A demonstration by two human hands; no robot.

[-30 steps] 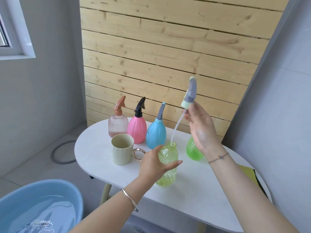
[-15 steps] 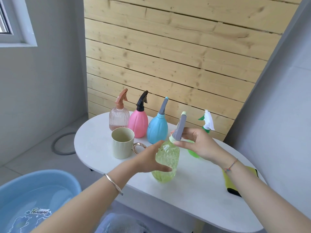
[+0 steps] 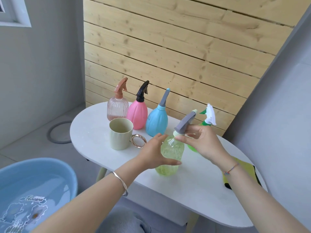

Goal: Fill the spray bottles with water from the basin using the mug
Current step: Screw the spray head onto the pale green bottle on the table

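Note:
A clear yellow-green spray bottle [image 3: 170, 155] stands on the white oval table [image 3: 193, 187], tilted slightly. My left hand [image 3: 154, 152] wraps its body from the left. My right hand [image 3: 204, 142] pinches the cap collar under its grey spray head [image 3: 185, 122], which sits on the bottle's neck. A cream mug [image 3: 120, 136] with a gold ring handle stands to the left. Behind it stand a clear pink bottle [image 3: 117, 107], a pink bottle [image 3: 137, 113] and a blue bottle [image 3: 157, 121]. A green bottle [image 3: 193, 147] with a white head is partly hidden by my right hand. The blue basin [image 3: 33, 187] holds water at lower left.
A yellow-green cloth [image 3: 240, 167] lies on the table's right side beside my right wrist. A wooden plank wall stands behind the table, and a grey wall closes in on the right. A round floor drain ring [image 3: 58, 132] lies on the floor to the left.
My right hand has lowered the grey spray head with its tube from high above into the yellow-green bottle and now grips it at the neck. My left hand has stayed on the bottle.

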